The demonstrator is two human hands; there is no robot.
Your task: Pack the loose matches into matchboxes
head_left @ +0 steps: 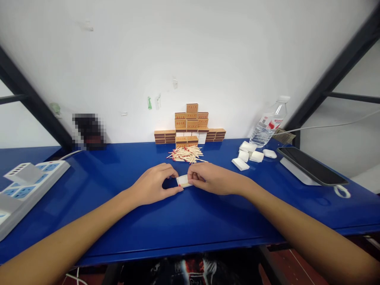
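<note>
A small white matchbox tray point(182, 180) lies on the blue table in front of me. My left hand point(157, 183) curves around its left end, thumb at the near corner and index finger at the far one. Over the tray's right part, my right hand point(204, 178) pinches a matchstick point(186, 185), which lies along the near side inside the tray with its red head to the left. The right fingers hide that end of the tray. Just beyond is a loose heap of red-tipped matches point(187, 153).
Matchboxes point(192, 123) stand stacked against the wall. To the right are several white trays point(241, 163), an earbud case point(269, 153), a tilted water bottle point(267, 124) and a phone point(311, 165) on a stand. A power strip point(32, 190) occupies the left side.
</note>
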